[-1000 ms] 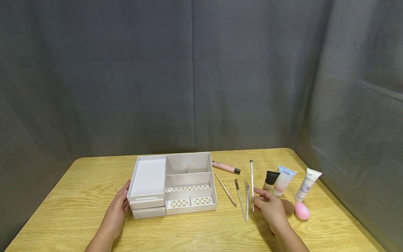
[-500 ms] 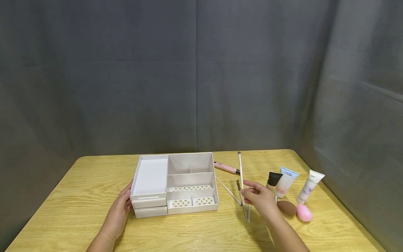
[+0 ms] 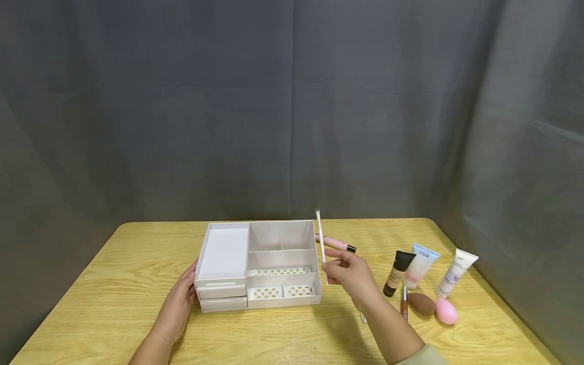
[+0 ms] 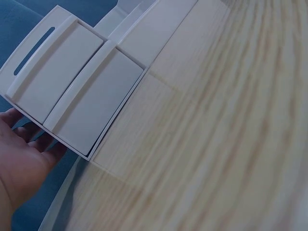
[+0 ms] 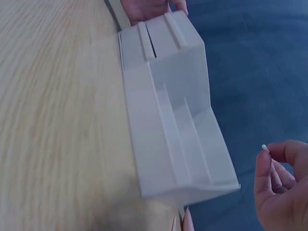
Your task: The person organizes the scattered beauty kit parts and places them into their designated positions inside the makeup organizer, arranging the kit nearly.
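Note:
A white makeup organizer point(image 3: 225, 253) with two drawers at its left and several compartments at its right stands mid-table in the head view. My left hand point(image 3: 175, 306) rests against its left side, fingers lying along the wall; in the left wrist view the drawer fronts point(image 4: 96, 96) are closed. Between thumb and fingers, my right hand point(image 3: 349, 276) pinches a thin white makeup brush point(image 3: 321, 235), bristles up. It hovers just off the organizer's right edge. Only the brush's white tip point(image 5: 264, 147) shows in the right wrist view. Other brushes are mostly hidden beneath the right hand.
Behind the right hand lies a pink tube point(image 3: 335, 243) with a black cap. Further right are a black-capped tube point(image 3: 395, 274), a blue-white tube point(image 3: 421, 266), a white tube point(image 3: 456, 274), a lip gloss point(image 3: 404, 303), and brown point(image 3: 422, 304) and pink point(image 3: 446, 311) makeup sponges.
My right hand has lifted the white brush off the table and carried it left to the organizer's right edge. The left hand has stayed at the organizer's side. The head view has shifted slightly.

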The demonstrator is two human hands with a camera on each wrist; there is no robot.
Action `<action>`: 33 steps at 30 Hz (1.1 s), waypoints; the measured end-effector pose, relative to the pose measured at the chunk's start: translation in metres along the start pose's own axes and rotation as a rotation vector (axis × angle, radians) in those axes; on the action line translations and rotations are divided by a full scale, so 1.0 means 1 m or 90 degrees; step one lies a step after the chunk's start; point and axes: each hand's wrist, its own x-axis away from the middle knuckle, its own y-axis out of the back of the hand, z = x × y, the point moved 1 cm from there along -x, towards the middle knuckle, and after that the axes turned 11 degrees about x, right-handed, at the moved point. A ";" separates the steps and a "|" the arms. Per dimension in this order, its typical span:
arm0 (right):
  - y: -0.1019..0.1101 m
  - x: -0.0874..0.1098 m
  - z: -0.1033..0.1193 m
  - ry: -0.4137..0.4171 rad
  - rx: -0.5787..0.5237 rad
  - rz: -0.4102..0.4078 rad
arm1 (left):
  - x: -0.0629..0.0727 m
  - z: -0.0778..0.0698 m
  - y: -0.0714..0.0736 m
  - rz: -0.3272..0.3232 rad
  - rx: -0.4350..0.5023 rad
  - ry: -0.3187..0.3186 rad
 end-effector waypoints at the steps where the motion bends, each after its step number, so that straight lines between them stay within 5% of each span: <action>1: -0.004 -0.001 0.003 0.001 -0.001 0.003 | 0.000 0.000 0.000 -0.002 -0.002 0.002; 12: -0.042 -0.003 0.034 0.047 -0.006 0.054 | -0.001 -0.001 -0.002 -0.014 -0.038 0.023; 33: -0.117 -0.011 0.067 0.037 -0.037 0.131 | -0.001 0.001 0.000 -0.010 -0.021 0.010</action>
